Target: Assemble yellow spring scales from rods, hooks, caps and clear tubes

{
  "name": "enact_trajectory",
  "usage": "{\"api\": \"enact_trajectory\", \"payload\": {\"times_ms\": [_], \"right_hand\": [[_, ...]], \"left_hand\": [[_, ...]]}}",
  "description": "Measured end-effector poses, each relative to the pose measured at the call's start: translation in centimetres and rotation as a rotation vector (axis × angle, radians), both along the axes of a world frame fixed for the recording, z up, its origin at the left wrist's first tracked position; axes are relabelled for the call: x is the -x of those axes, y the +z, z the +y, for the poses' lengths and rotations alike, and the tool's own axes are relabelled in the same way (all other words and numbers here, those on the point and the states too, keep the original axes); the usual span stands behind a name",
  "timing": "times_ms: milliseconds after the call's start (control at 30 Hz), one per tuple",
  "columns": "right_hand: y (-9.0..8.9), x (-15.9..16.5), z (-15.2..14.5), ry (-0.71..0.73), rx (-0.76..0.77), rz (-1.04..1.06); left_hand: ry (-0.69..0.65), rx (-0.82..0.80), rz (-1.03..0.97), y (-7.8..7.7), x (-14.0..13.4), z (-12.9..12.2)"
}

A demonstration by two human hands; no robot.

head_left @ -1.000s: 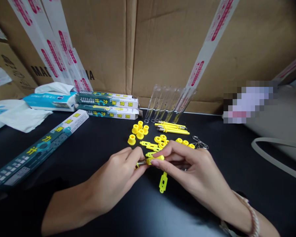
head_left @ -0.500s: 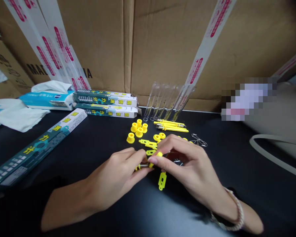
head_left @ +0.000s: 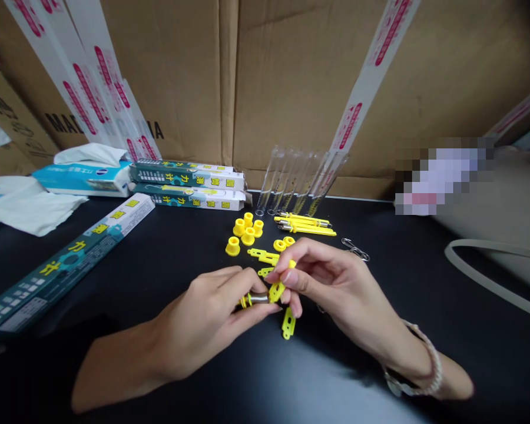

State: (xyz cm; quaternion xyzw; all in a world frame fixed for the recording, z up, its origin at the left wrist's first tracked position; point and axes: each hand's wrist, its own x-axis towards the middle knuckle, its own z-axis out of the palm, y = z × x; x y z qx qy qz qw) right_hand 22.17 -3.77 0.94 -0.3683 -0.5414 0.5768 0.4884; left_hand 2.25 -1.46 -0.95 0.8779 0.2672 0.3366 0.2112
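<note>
My left hand is closed around a metal spring that has yellow plastic at its left end. Between the thumb and fingers of my right hand is a small slotted yellow plastic tab, tilted, its lower end at the spring's right end. Whether the tab and spring are hooked together I cannot tell. Another yellow tab lies on the table just below my right fingers. Several more yellow tabs lie beyond my hands, partly covered by the right one.
Yellow flanged caps, yellow rings, yellow rods with springs and metal hooks lie on the black table. Clear tubes stand behind them. Printed boxes and tissues are at left, a bag at right.
The tab in my right fingers has turned and now shows its slotted face beside the spring. My right fingertips have shifted slightly to the right, and more of the spring shows.
</note>
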Motion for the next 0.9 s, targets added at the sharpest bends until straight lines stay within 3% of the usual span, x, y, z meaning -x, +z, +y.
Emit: {"api": "enact_trajectory", "payload": {"times_ms": [600, 900], "right_hand": [[-0.5, 1.3, -2.0, -0.224, -0.159, 0.004], [-0.4, 1.9, -2.0, -0.282, -0.112, -0.003]], "left_hand": [[0.091, -0.086, -0.056, 0.4, -0.4, -0.1], [0.073, -0.093, 0.016, 0.6, -0.2, 0.0]]}}
